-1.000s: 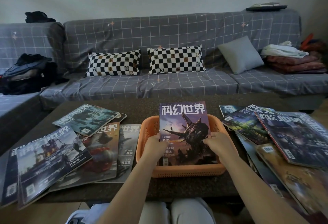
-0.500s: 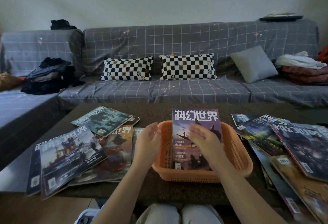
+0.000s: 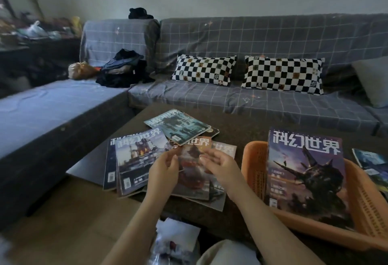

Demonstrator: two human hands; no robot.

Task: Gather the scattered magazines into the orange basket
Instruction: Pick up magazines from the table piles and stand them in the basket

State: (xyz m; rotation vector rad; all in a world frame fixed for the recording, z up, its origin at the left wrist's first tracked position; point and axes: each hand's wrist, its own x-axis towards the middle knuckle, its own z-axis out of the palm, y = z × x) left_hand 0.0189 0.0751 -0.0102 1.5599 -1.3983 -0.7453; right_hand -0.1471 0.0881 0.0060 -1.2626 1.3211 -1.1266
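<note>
From the head view, one glossy purple-covered magazine (image 3: 306, 178) stands in your orange plastic basket (image 3: 366, 208). The overlapping loose magazines (image 3: 144, 155) on the dark table (image 3: 237, 130) remain. Your left hand (image 3: 162, 170) and right hand (image 3: 218, 166) hover above them, loosely curled, holding nothing.

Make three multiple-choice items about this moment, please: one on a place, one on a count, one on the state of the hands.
1. Where does the purple-covered magazine stand?
A. in the orange basket
B. on the sofa
C. on the floor

2. How many checkered pillows lie on the sofa?
A. one
B. two
C. four

3. What do the left hand and the right hand hold?
A. the basket
B. a pillow
C. nothing

Answers:
1. A, its lower part sits inside the basket and it leans against the far rim.
2. B, two black-and-white ones lie side by side on the seat.
3. C, both hover with loose fingers over the pile of magazines on the table.
</note>
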